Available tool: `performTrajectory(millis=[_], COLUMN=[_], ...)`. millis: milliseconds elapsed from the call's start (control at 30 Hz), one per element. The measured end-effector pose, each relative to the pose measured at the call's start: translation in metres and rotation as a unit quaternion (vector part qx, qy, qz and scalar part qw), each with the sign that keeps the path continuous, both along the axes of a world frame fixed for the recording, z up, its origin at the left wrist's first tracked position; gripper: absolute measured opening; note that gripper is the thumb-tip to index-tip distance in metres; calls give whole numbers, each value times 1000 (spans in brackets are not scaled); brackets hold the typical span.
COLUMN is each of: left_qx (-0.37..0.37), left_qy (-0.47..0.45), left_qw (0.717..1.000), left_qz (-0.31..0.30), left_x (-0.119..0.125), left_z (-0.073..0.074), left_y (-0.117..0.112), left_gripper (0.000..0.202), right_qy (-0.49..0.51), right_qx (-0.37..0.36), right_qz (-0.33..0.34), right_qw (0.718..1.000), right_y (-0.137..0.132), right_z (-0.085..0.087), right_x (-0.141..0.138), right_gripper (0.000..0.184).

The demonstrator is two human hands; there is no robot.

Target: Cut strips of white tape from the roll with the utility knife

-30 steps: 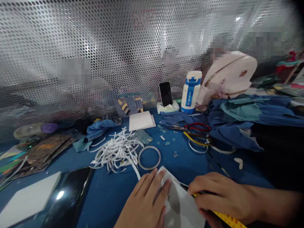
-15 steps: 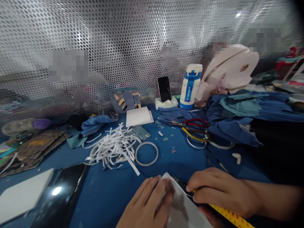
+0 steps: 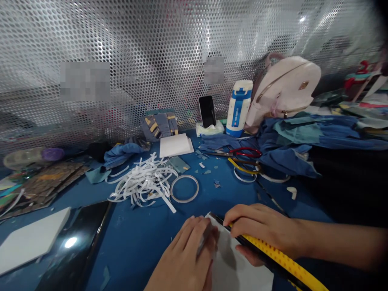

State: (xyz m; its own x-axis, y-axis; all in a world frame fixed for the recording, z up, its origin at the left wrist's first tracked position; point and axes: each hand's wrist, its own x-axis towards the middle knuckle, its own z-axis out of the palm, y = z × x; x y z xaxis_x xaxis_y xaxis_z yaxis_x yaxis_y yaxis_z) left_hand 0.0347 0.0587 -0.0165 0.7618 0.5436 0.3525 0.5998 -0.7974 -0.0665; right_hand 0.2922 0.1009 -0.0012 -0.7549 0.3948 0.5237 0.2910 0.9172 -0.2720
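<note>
A white sheet (image 3: 239, 266), apparently paper, lies at the front of the blue table. My left hand (image 3: 184, 254) is closed on its left edge, fingers bent and pressed together near the far corner. On the other side, my right hand (image 3: 266, 230) grips a long black-and-yellow tool (image 3: 280, 258) with a dotted yellow grip. Its black front end lies along the sheet's right edge and reaches the far corner. The tool's exact kind cannot be made out. Part of the sheet is hidden under my left fingers.
White strips (image 3: 145, 182) lie heaped beside a ring-shaped tape roll (image 3: 184, 188). Red-handled scissors (image 3: 242, 152), an earbud (image 3: 292, 192) and blue cloth (image 3: 291, 149) are on the right. A black tablet-like slab (image 3: 79, 242) lies left. A bottle (image 3: 239, 109) and backpack (image 3: 285, 81) stand behind.
My right hand and the tool have shifted left and slightly up. The tool's black part now lies against the sheet's edge, its front end nearer my left fingers. The view has shifted slightly.
</note>
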Motion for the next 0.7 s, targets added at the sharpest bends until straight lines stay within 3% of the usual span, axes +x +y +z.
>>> performTrajectory(millis=[200, 433, 700], left_qx=[4, 31, 14], left_qy=[-5, -6, 22], left_qw=[1000, 999, 1000], left_qz=[-1, -6, 4], left_x=[1, 0, -3], left_z=[0, -2, -4], left_y=[1, 3, 5], left_gripper=[35, 38, 39], right_qy=[4, -9, -28], right_qx=[8, 82, 85], right_qz=[-3, 6, 32], right_qw=[1000, 997, 995], right_y=[1, -2, -4], right_z=[0, 1, 3], right_x=[-3, -6, -4], right_gripper=[8, 10, 18])
